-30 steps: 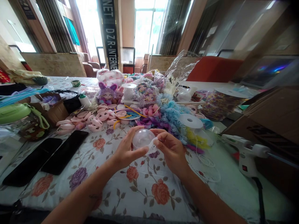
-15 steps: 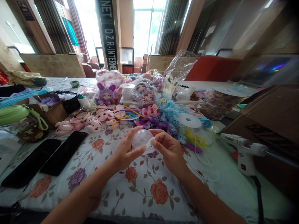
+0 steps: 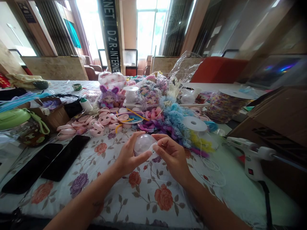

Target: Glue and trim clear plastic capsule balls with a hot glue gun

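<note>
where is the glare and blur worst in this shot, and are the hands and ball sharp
Head view: the windows are blown out to white; the right edge smears and stretches the cardboard box; the corners darken; the left hand, right hand and the clear ball they hold are fairly sharp and evenly lit.

A makeshift doll-making workshop set up in a large public hall. The surface point(image 3: 144, 195), under a flowered cloth, is heaped with doll heads point(image 3: 109, 97), loose pink doll parts point(image 3: 96, 123), coloured fringe trim point(image 3: 176, 118), thread spools point(image 3: 194, 124) and a hot-glue gun point(image 3: 249, 153), beside an open cardboard box point(image 3: 280, 118). A clear plastic ball point(image 3: 142, 142) is held over the surface. Behind stand tall curtained windows point(image 3: 147, 25), a hanging banner point(image 3: 110, 32) that reads "INTERNE" and brown armchairs point(image 3: 92, 68).
</note>
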Demonstrator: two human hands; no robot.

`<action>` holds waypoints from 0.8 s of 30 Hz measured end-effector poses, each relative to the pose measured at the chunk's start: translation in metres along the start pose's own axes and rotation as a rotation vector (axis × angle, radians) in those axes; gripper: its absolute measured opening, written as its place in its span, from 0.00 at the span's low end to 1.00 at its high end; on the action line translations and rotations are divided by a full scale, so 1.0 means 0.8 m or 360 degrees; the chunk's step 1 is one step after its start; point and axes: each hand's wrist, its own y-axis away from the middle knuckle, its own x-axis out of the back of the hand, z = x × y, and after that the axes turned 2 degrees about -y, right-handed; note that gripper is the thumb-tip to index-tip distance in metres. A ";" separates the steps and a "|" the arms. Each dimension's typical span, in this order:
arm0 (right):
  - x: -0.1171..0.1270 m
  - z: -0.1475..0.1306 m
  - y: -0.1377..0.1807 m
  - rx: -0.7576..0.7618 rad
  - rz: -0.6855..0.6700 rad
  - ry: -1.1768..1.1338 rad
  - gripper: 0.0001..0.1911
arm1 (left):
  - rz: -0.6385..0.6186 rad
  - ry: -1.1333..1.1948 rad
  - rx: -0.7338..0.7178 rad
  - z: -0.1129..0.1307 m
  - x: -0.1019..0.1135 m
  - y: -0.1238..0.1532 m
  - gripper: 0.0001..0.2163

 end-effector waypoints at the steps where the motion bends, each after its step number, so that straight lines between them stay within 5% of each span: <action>1: 0.000 0.000 0.001 0.0006 -0.0007 0.0009 0.09 | 0.0007 -0.0018 0.0010 0.001 0.000 0.000 0.24; 24: 0.001 0.001 0.004 -0.0004 -0.0039 0.0024 0.09 | -0.0005 -0.0009 -0.0093 -0.004 0.000 0.000 0.23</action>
